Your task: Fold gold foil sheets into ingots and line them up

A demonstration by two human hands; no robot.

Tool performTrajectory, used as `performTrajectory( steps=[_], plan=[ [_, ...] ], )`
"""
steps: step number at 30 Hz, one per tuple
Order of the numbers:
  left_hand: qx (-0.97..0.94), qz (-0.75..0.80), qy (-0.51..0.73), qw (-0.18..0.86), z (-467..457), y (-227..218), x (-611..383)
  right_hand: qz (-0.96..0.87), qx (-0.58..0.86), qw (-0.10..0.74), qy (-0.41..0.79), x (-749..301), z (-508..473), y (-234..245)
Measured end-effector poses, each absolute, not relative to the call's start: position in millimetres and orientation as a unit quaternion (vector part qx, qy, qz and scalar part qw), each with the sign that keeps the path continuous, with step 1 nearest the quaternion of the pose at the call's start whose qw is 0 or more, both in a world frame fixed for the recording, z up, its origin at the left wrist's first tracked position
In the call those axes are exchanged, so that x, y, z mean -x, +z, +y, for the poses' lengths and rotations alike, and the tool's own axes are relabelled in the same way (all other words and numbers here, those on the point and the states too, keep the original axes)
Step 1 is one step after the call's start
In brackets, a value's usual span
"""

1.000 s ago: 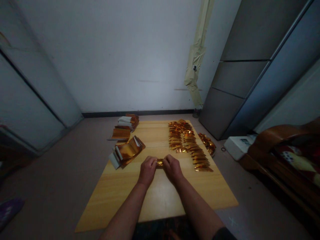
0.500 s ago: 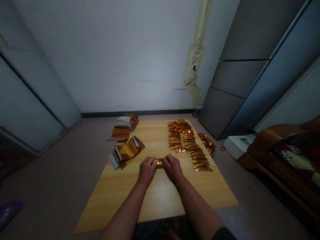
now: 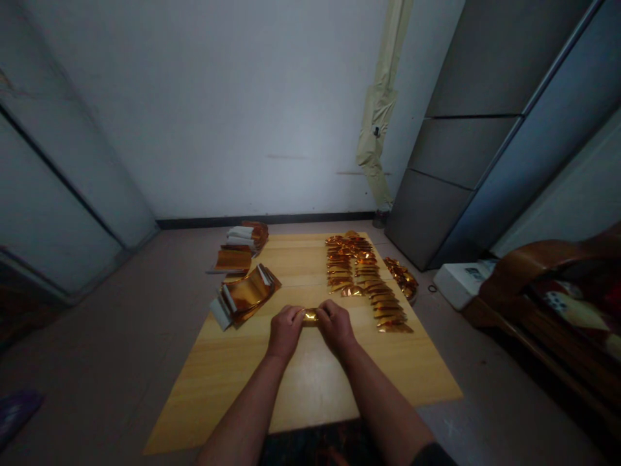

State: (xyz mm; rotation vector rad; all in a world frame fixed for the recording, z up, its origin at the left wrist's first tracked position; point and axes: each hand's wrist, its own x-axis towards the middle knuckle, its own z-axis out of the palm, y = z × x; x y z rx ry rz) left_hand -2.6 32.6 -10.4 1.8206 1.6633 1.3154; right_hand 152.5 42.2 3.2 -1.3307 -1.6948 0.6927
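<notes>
My left hand (image 3: 286,332) and my right hand (image 3: 336,327) meet low on the wooden board (image 3: 310,388), pinching a small folded piece of gold foil (image 3: 310,316) between them. Its ends are hidden by my fingers. Beyond my right hand, rows of folded gold foil pieces (image 3: 388,313) run back across the board. Nearest my left hand, a stack of gold foil sheets with white backing (image 3: 245,296) lies tilted. Two more foil stacks (image 3: 233,259) sit farther back, near the board's far left corner.
A heap of crumpled gold foil (image 3: 402,279) lies at the board's far right edge. Around the board are a grey metal cabinet (image 3: 436,213), a white box (image 3: 463,278), a wooden seat with a patterned cushion (image 3: 548,291), and a purple slipper (image 3: 17,414).
My hands stay almost in place around the foil piece, with only slight finger movement. The view has shifted a little.
</notes>
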Motion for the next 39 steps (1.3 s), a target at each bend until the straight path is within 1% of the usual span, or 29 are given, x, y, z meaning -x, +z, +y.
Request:
performTrajectory(
  steps=[4,10,16,18,21,24,26,28,31,33,36,39],
  plan=[
    [-0.640,0.593,0.457,0.174,33.1,-13.0,2.7,-0.681,0.536,0.417,0.275,-150.9,42.7,1.5],
    [-0.628,0.593,0.471,0.181,33.6,-15.7,3.7,-0.617,0.581,0.421,0.322,-151.5,39.6,4.8],
    [-0.621,0.588,0.483,0.189,32.2,-10.4,3.7,-0.552,0.566,0.452,0.414,-153.7,35.6,11.6],
    [-0.621,0.584,0.485,0.195,31.2,-8.9,3.6,-0.540,0.563,0.464,0.420,-152.9,37.2,12.1],
    [-0.610,0.584,0.492,0.211,29.7,-7.9,3.5,-0.571,0.559,0.463,0.383,-156.8,44.6,15.4],
    [-0.581,0.590,0.508,0.236,29.0,-8.1,2.7,-0.623,0.551,0.457,0.317,-173.6,61.7,25.5],
    [-0.563,0.597,0.514,0.248,28.9,-8.3,1.8,-0.643,0.560,0.459,0.250,-192.3,80.0,35.2],
    [-0.564,0.601,0.506,0.252,28.8,-8.0,1.0,-0.638,0.600,0.451,0.175,-213.9,102.8,45.0],
    [-0.588,0.598,0.483,0.251,27.9,-5.8,0.5,-0.611,0.678,0.396,0.099,-242.6,139.7,54.4],
    [-0.598,0.596,0.474,0.248,26.8,-3.6,0.6,-0.606,0.710,0.352,0.069,-254.5,161.7,55.6],
    [-0.600,0.597,0.473,0.245,25.2,-0.7,0.8,-0.607,0.735,0.298,0.054,-260.9,186.8,51.0],
    [-0.602,0.598,0.470,0.244,23.7,1.0,0.9,-0.615,0.741,0.266,0.050,-260.4,202.7,43.0]
  ],
)
